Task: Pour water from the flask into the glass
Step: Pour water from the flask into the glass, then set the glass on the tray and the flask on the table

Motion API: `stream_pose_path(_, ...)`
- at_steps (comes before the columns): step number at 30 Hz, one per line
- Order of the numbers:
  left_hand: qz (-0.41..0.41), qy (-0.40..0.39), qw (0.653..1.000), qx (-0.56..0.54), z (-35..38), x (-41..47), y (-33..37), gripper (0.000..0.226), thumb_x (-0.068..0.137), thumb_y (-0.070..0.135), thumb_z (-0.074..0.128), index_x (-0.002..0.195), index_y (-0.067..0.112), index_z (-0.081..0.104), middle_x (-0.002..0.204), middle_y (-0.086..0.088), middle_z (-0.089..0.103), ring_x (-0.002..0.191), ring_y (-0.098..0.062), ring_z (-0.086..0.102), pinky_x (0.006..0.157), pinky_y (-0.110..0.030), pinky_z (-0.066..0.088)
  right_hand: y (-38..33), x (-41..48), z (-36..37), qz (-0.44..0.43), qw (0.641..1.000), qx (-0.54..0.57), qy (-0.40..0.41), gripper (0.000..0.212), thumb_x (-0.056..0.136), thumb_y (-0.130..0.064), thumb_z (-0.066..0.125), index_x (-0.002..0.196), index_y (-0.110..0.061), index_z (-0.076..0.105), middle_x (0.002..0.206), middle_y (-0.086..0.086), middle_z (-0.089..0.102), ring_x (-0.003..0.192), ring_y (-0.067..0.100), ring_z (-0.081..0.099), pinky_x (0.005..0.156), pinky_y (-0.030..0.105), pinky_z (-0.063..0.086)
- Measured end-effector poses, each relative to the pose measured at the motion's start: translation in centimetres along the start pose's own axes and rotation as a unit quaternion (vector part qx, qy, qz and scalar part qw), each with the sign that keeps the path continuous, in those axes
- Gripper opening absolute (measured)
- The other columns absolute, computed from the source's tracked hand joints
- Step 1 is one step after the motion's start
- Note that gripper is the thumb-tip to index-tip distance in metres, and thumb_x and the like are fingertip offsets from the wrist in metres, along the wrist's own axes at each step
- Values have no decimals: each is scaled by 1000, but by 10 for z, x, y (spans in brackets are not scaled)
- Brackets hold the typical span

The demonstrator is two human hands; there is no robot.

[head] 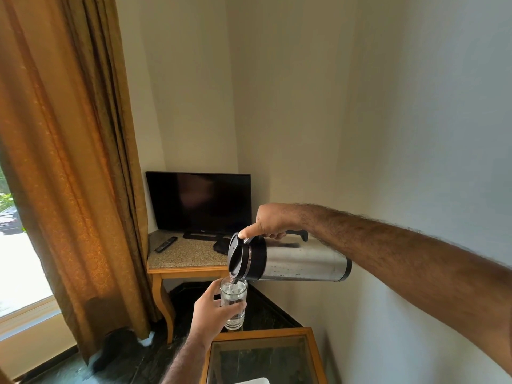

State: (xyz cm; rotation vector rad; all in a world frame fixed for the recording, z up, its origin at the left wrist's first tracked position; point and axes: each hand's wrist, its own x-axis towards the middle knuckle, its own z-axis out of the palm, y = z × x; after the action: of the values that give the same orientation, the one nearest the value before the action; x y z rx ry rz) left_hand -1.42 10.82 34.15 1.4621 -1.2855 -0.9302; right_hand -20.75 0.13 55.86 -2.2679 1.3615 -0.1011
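A steel flask [299,261] with a black lid lies tipped nearly horizontal, its spout to the left. My right hand [273,220] grips its black handle from above, thumb pressed on the lid's lever. Water runs from the spout into a clear glass [233,303] directly below, which holds water. My left hand [212,314] wraps the glass from the left and holds it upright in the air, above the far edge of the glass-topped table [314,356].
A wooden corner table with a stone top [182,257] carries a black TV [198,202] and a remote [165,244]. An orange curtain [74,176] hangs at the left beside a window. A wall runs close along the right.
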Motion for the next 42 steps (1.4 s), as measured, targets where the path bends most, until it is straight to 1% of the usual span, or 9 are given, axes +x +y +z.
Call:
stream_pose_path(7, -1, -5, 1000, 4, 2, 3, -2, 66, 68, 17, 94, 123, 37, 63, 103, 5, 81, 86, -4, 80, 66, -15, 53, 7, 5, 3, 4, 1000, 1, 7, 55, 88, -64, 72, 64, -16, 60, 38, -14, 50, 43, 8, 49, 50, 24, 46)
stream_pose_path(12, -7, -5, 1000, -6, 2, 7, -3, 64, 68, 16, 94, 121, 38, 63, 96, 13, 83, 84, -7, 81, 63, -14, 53, 12, 8, 5, 6, 1000, -2, 12, 54, 89, -65, 70, 69, -16, 63, 60, -4, 56, 54, 11, 54, 54, 26, 48)
stream_pose_path(16, -11, -7, 1000, -12, 3, 9, -5, 63, 67, 17, 94, 119, 37, 65, 100, 13, 82, 84, -9, 81, 68, -20, 54, 22, 8, 7, 5, 1000, 26, 13, 55, 90, -66, 68, 69, -16, 63, 57, -7, 57, 52, 11, 54, 54, 25, 46)
stream_pose_path(20, -13, -4, 1000, -11, 5, 14, -10, 62, 64, 19, 94, 116, 38, 67, 102, 9, 82, 85, -10, 81, 67, -21, 56, 30, 6, 7, 8, 996, 91, -3, 53, 94, -63, 66, 64, -19, 59, 39, -17, 49, 40, 5, 47, 52, 24, 42)
stream_pose_path(28, -4, 17, 1000, 0, 10, 24, -22, 65, 64, 25, 96, 120, 37, 67, 114, 13, 75, 105, -10, 71, 88, -42, 61, 70, 0, 43, 7, 981, 194, 24, 55, 94, -62, 66, 58, -22, 55, 48, -10, 44, 45, 11, 40, 56, 29, 38)
stream_pose_path(30, -4, 27, 1000, 4, 12, 25, -27, 64, 64, 26, 96, 120, 37, 67, 116, 13, 74, 107, -10, 69, 90, -44, 60, 85, -2, 63, 21, 970, 238, 52, 57, 89, -66, 68, 52, -25, 51, 49, -7, 45, 46, 13, 40, 60, 33, 38)
stream_pose_path(33, -2, 41, 999, 20, 18, 27, -33, 64, 64, 29, 97, 120, 38, 67, 115, 16, 73, 109, -8, 67, 87, -35, 55, 108, -4, 95, 65, 946, 299, 107, 63, 78, -75, 68, 47, -25, 47, 50, -5, 46, 48, 15, 41, 66, 35, 39)
stream_pose_path(38, -4, 58, 997, 52, 28, 31, -52, 61, 66, 27, 96, 116, 40, 64, 112, 18, 72, 111, -10, 65, 84, -26, 49, 140, -9, 154, 99, 872, 441, 187, 72, 66, -87, 73, 44, -23, 47, 47, -4, 43, 43, 14, 36, 53, 28, 35)
stream_pose_path(42, -19, 63, 995, 76, 38, 37, -71, 70, 68, 24, 97, 129, 24, 64, 114, 13, 70, 106, -9, 64, 84, -19, 49, 161, -8, 195, 113, 835, 487, 231, 73, 63, -88, 73, 48, -24, 43, 49, 0, 39, 48, 17, 33, 54, 32, 30)
